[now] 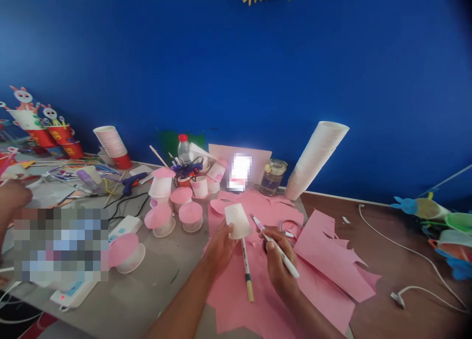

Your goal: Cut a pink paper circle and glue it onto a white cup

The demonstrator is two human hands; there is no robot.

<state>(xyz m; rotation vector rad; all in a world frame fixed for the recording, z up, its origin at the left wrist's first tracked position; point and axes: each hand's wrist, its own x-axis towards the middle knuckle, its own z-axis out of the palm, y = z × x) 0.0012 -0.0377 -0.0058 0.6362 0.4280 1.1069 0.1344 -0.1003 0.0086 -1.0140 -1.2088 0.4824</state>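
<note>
A white paper cup (pixel 238 221) is held in my left hand (pixel 220 248), its fingers closed round the lower left side. Just to the right, my right hand (pixel 280 262) grips a white marker (pixel 282 256), whose tip points up and left toward the cup without touching it. Something dark and round, partly hidden, shows at the fingers of my right hand. Below the cup, a second marker (pixel 247 275) with a yellowish end lies on pink paper (pixel 239 307). A pair of scissors (pixel 289 234) rests on the paper beside my right hand, partly covered.
Several cups topped with pink discs (pixel 158 216) stand to the left. A tall stack of white cups (pixel 317 159) leans at the back right, near a glass jar (pixel 273 176) and a lit phone (pixel 239 171). Another person's hand (pixel 14 199) is at far left. A white cable (pixel 405 243) lies right.
</note>
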